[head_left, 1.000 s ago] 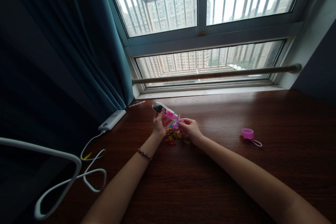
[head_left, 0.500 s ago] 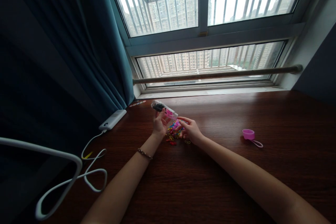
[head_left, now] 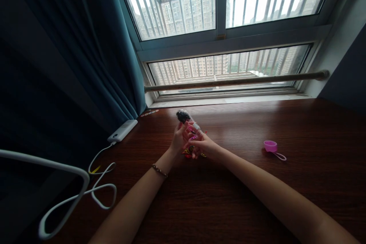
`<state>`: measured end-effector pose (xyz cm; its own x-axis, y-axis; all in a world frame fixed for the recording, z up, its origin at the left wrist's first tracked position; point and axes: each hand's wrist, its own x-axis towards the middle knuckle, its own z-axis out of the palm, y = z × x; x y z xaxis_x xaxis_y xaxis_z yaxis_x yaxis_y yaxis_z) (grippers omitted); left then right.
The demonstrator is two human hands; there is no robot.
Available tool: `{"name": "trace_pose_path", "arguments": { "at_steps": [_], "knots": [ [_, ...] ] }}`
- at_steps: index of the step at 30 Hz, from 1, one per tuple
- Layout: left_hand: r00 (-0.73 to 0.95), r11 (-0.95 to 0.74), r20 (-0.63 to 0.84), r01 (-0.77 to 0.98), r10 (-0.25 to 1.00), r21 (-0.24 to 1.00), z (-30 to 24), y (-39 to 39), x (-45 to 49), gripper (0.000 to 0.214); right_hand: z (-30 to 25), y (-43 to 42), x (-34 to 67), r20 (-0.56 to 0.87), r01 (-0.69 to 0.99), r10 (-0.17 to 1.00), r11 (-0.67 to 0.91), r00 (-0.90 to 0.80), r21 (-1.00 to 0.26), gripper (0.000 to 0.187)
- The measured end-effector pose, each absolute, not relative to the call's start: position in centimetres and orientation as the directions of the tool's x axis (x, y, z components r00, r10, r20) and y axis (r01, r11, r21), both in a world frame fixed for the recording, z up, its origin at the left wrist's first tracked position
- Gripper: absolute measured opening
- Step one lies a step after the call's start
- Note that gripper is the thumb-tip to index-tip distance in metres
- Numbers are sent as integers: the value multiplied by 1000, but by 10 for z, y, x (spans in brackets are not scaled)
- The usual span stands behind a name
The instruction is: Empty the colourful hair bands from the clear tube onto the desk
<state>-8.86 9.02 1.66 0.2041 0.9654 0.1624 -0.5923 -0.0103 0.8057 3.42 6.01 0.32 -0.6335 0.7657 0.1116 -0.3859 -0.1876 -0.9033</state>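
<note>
In the head view no writing is showing clearly enough to read. Your left hand [head_left: 178, 141] is curling its fingers closed around a small clear bottle [head_left: 189, 123], tilting it so its dark end is pointing away from you. Your right hand [head_left: 203, 145] is pinching its fingertips together at the bottle's near end, touching the left thumb. Colourful little bands [head_left: 188, 154] are lying on the wooden table [head_left: 228, 198] just under your fingers. Both forearms are stretching forward, meeting mid-table.
</note>
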Motion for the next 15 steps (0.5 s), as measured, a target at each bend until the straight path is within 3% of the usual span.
{"name": "trace_pose_path", "arguments": {
  "at_steps": [7, 15],
  "knots": [
    [113, -36, 145, -654, 983, 756, 15, 98, -95, 23, -3, 66, 34, 109, -394, 765, -199, -635, -897, 70],
    [-55, -174, 187, -680, 981, 712, 13, 102, -95, 26, -8, 70, 35, 87, -439, 803, -229, -590, -869, 62]
  ]
}}
